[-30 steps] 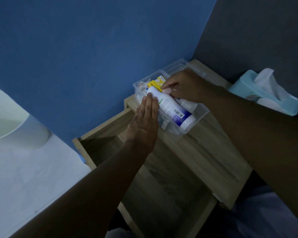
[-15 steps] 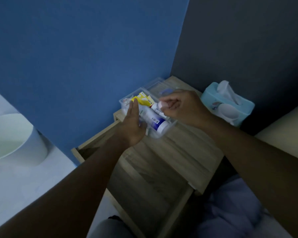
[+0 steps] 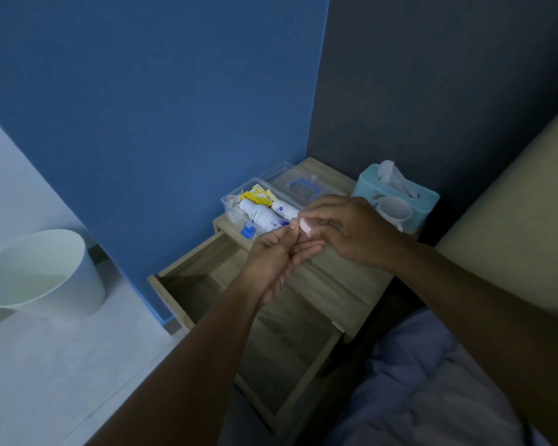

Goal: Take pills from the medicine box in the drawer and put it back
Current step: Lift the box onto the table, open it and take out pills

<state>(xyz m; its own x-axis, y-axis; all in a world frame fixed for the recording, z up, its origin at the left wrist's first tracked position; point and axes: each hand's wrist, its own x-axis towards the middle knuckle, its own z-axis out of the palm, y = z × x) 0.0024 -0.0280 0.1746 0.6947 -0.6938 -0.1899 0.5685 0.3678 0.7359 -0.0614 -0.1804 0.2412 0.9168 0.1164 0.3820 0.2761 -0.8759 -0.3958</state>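
My right hand [image 3: 351, 230] pinches a pale pink pill container [image 3: 304, 227]. The box [image 3: 236, 201] is clear, with white bottles [image 3: 261, 216], a yellow pack [image 3: 259, 197], a blue clip [image 3: 247, 229]. Teal tissue box [image 3: 397, 201], wood-grain drawer [image 3: 290, 320], blue wall [image 3: 161, 101].

A white bin [image 3: 42, 278] stands on the pale floor [image 3: 62, 365] at left, near the blue wall [image 3: 149, 101]; a teal tissue box [image 3: 397, 201] sits at the table's [image 3: 342, 284] far right corner by the grey wall [image 3: 432, 75], a white tissue poking up; rumpled bedding [image 3: 432, 387] lies lower right.
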